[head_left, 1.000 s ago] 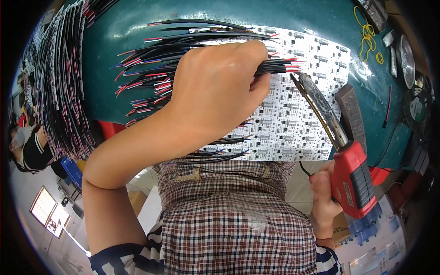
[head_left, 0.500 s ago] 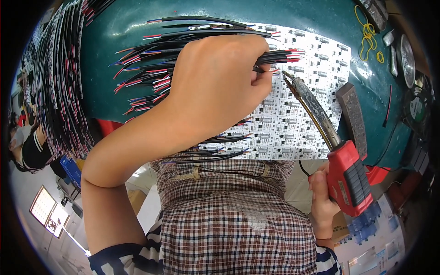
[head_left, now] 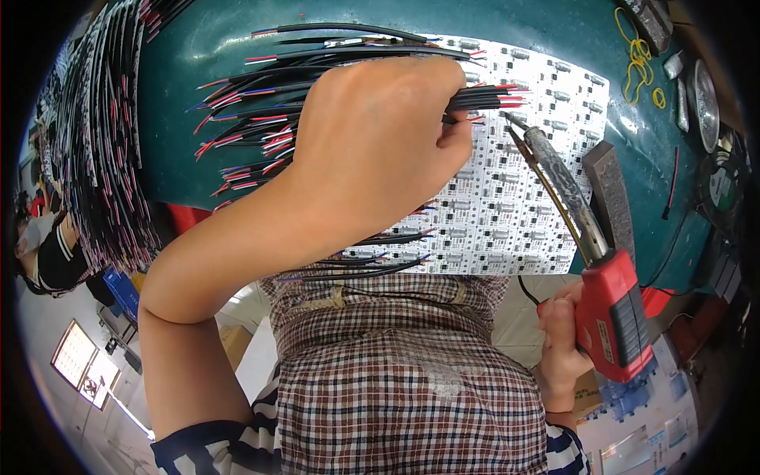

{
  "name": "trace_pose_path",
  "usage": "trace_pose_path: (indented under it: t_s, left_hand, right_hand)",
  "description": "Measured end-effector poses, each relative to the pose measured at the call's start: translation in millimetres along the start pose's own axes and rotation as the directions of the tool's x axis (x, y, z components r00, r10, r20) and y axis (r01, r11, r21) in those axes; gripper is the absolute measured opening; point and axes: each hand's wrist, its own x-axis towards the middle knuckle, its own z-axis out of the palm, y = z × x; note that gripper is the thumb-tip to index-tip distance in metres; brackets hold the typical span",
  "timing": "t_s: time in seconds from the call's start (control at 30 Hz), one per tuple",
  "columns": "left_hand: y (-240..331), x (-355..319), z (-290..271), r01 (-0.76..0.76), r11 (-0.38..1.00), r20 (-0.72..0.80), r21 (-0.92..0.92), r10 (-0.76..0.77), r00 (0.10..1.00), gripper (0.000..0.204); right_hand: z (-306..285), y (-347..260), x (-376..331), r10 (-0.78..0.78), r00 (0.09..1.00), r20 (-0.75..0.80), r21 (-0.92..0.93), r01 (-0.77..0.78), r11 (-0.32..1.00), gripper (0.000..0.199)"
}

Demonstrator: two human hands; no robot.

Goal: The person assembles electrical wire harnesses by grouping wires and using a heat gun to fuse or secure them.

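Note:
My left hand point(head_left: 376, 146) is closed around a bundle of thin black cables with red and blue ends point(head_left: 483, 99), held over a white circuit board panel point(head_left: 507, 206) on the green bench top point(head_left: 198, 55). My right hand point(head_left: 562, 348) grips the red handle of a soldering gun point(head_left: 609, 309). Its long metal tip point(head_left: 514, 123) points up at the cable ends, just right of my left fingers. More cable ends point(head_left: 245, 134) fan out to the left behind my left hand.
A dense row of boards with wires point(head_left: 103, 142) hangs at the left. A dark grey bar point(head_left: 609, 198) lies right of the panel. Yellow rubber bands point(head_left: 637, 47), a round tin point(head_left: 704, 99) and a small fan point(head_left: 724, 190) sit at the far right.
My left hand has moved the cable bundle up and to the right across the panel. The soldering gun tip has followed it upward, staying near the cable ends.

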Motion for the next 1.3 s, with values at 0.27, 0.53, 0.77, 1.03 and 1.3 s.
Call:
trace_pose_path:
  t_s: [0.27, 0.53, 0.77, 1.03, 1.3]
  left_hand:
    - [-6.3, 6.9, -0.9, -0.024, 0.993, 0.016, -0.116, 0.026, 1.000, 0.011]
    - [-7.4, 11.1, -3.2, -0.055, 0.997, 0.069, -0.052, 0.059, 0.996, 0.010]
    - [-7.8, 10.6, -4.4, -0.059, 0.997, 0.056, -0.047, 0.062, 0.997, 0.010]
    - [-7.5, 11.4, -3.3, -0.060, 0.998, 0.056, -0.036, 0.062, 0.997, 0.010]
    - [0.3, 14.6, -13.6, 0.041, 0.991, 0.148, -0.124, -0.023, 0.989, 0.015]
  right_hand:
    - [3.9, -2.4, -9.8, 0.044, 0.999, -0.012, -0.118, -0.045, 0.992, 0.018]
    - [10.5, -2.9, -10.2, 0.166, 0.986, -0.009, 0.104, -0.164, 0.981, 0.017]
    - [8.1, -3.6, -11.2, 0.160, 0.986, 0.041, 0.032, -0.162, 0.986, 0.018]
    - [8.7, -5.0, -6.7, 0.110, 0.990, -0.086, 0.187, -0.092, 0.978, 0.018]
    - [9.3, 4.2, -9.9, 0.095, 0.990, -0.107, 0.170, -0.076, 0.982, 0.021]
